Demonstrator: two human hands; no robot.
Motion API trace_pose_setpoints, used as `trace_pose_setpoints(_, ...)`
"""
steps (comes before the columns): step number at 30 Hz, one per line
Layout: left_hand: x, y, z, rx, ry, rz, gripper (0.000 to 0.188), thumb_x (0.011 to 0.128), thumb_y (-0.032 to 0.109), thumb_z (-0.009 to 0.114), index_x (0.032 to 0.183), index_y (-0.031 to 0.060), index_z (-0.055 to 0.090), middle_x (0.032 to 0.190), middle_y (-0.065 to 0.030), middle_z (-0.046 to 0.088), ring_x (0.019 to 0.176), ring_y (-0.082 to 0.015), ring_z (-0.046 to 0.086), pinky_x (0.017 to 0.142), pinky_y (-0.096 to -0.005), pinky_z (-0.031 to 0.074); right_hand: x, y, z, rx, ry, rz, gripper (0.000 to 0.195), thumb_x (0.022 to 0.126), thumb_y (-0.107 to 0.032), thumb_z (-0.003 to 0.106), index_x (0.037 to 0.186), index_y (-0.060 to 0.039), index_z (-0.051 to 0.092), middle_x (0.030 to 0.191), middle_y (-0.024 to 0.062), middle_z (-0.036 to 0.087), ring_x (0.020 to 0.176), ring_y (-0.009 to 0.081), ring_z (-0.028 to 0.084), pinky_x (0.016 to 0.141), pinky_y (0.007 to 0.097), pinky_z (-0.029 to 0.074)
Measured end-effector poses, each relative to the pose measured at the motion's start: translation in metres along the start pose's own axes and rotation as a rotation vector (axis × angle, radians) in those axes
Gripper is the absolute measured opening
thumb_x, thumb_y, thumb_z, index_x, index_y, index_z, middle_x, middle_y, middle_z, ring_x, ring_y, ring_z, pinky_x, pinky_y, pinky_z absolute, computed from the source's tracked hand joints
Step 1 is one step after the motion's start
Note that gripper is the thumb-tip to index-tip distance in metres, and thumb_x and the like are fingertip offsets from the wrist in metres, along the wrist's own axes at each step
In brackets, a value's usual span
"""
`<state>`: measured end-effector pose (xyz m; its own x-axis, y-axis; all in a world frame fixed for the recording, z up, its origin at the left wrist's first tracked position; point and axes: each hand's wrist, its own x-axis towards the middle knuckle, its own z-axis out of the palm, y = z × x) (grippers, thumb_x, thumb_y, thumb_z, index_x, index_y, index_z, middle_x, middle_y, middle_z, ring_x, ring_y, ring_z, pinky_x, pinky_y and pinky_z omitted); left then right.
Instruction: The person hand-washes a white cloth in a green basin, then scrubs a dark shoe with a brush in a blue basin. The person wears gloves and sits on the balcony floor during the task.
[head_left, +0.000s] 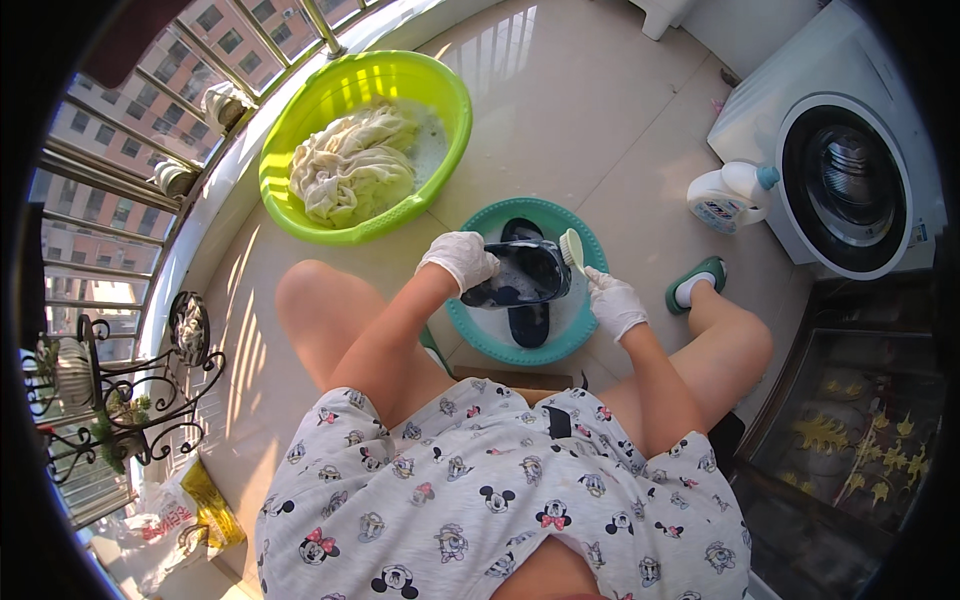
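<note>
My left hand (461, 260), in a white glove, grips one end of a dark slipper (529, 271) with soap suds on it. The slipper is held above a teal basin (465, 330) of sudsy water. A second dark slipper (529, 330) lies in that basin, partly hidden under the first. In my right hand (616, 301), also gloved, is the handle of a pale green scrubbing brush (571, 248). The brush head is at the slipper's right end; I cannot tell whether its bristles touch.
A lime-green tub (442, 180) with wet cream cloth (352, 161) and suds stands by the railing (142, 191). To the right are a detergent bottle (727, 196) and a front-loading washing machine (757, 97). A wrought-iron plant stand (150, 397) and plastic bag (161, 517) sit at left.
</note>
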<state>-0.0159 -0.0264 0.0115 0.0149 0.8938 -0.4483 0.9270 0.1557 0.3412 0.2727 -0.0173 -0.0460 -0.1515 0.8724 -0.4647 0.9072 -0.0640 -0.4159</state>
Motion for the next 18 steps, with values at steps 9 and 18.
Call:
trace_pose_setpoints(9,-0.008,-0.004,-0.042,0.021,-0.088,0.058,0.039,0.073,0.039,0.063,0.079,0.0012,0.070,0.079,-0.0226,0.066,0.080,-0.0371,0.065,0.076,-0.0415,0.051,0.085,0.039,0.066,0.087,0.078,0.020,0.030,0.091,-0.026,0.050,0.114,-0.0151,0.065,0.108,0.0164,0.065,0.099,0.0372,0.062,0.086,0.0445,0.049)
trace_pose_setpoints(18,-0.002,-0.013,-0.024,-0.060,-0.012,0.009,0.040,0.077,0.039,0.061,0.084,0.0009,0.069,0.080,-0.0242,0.066,0.083,-0.0380,0.065,0.079,-0.0426,0.051,0.115,-0.007,0.092,0.282,0.254,0.109,0.032,0.094,-0.029,0.050,0.115,-0.0108,0.065,0.111,0.0170,0.065,0.103,0.0357,0.061,0.089,0.0421,0.048)
